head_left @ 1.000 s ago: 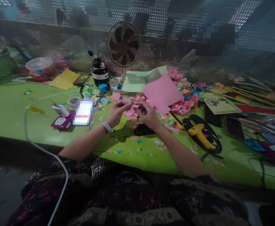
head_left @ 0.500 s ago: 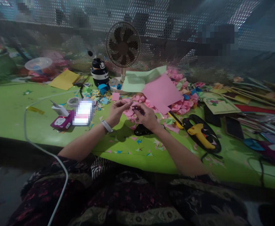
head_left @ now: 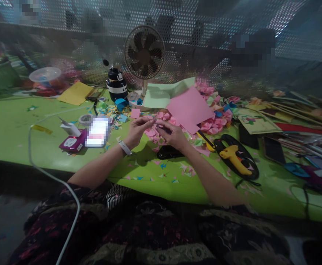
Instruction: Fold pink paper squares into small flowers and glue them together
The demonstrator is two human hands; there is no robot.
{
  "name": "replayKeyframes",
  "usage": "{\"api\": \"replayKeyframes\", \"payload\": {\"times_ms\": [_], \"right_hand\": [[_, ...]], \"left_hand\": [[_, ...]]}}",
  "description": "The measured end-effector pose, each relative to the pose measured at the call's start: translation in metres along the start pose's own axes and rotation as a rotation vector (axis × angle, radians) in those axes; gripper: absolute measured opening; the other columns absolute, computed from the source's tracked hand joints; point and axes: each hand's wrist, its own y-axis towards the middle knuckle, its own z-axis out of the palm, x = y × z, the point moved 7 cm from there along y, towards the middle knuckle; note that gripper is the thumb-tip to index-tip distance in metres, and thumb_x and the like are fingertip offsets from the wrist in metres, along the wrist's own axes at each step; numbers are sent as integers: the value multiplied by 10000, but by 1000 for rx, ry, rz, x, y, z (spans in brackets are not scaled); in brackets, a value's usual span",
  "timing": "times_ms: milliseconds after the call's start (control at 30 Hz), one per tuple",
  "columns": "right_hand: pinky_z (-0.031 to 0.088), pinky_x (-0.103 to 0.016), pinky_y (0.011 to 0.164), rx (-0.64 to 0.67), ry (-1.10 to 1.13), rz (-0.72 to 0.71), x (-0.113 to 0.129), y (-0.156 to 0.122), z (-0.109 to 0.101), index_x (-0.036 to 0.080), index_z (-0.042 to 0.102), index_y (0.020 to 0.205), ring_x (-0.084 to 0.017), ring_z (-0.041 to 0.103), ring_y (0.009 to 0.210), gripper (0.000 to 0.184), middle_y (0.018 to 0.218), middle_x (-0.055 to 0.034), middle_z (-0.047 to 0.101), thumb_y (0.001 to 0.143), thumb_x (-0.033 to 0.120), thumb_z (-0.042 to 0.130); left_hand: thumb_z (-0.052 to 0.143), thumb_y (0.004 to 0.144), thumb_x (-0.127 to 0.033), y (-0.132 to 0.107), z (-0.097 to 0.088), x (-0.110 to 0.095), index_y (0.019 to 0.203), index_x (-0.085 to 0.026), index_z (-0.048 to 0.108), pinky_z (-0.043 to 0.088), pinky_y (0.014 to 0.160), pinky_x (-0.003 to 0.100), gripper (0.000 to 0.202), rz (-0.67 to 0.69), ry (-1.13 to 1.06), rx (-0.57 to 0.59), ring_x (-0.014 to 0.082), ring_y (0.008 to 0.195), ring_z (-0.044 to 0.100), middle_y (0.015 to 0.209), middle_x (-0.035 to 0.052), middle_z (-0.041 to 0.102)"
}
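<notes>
Since the near side of the bench (head_left: 11,125) is sprinkled with tiny paper scraps (head_left: 163,166), anything dropped there could get lost fast. Off to the right lies a yellow glue gun (head_left: 236,158); no clue if it's hot, but a careless arm might find out. Some shiny black thing (head_left: 166,151) sits just by the right wrist, so that could get knocked too. Then the hands: left hand (head_left: 138,129) and right hand (head_left: 174,136) are close together, fingertips meeting or nearly, and honestly I can't tell what they're clamped on, if anything. Pink paper pieces (head_left: 151,134) lie right around there, so one slip and a small bit blends in with its lookalikes. Further back there's a big pink sheet (head_left: 190,108), then a fan (head_left: 144,52) that'd scatter the scraps if it's running (can't tell).
</notes>
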Motion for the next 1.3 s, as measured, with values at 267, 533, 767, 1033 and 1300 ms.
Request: {"api": "replayKeyframes", "payload": {"times_ms": [267,533,767,1033,1300], "right_hand": [[546,-329,798,-36,8,-15,-1,-1,1,223,691,1047,-204,677,928,287,1059,-65,723,932,468,597],[521,-291,623,60,131,39,-7,1,4,209,671,1015,-150,627,708,361,914,-36,683,889,545,628],[548,-333,725,-25,17,-18,2,-1,1,233,672,1045,-203,672,850,360,976,-63,702,910,560,611],[538,-332,724,-12,8,-17,1,0,-1,215,696,1005,-206,674,840,426,904,-62,697,954,599,519],[540,-340,767,-9,-31,-20,2,-1,1,210,685,1014,-195,661,809,403,930,-60,717,921,589,586]], "left_hand": [[915,596,-485,-2,0,-7,714,-197,763,479,659,250,347,29,40,-17,100,665,598,735,6,703],[926,576,-483,2,0,1,742,-191,765,509,683,251,371,-44,3,20,101,681,611,756,9,709],[932,579,-447,0,-2,-6,611,-172,700,475,636,231,361,28,16,-31,81,631,574,667,-3,669],[930,566,-477,0,-3,-4,729,-197,779,490,631,242,357,19,30,-29,93,638,600,718,9,715],[947,551,-441,0,-1,-8,663,-187,749,503,664,250,341,29,17,-12,98,672,623,709,5,706]]}}
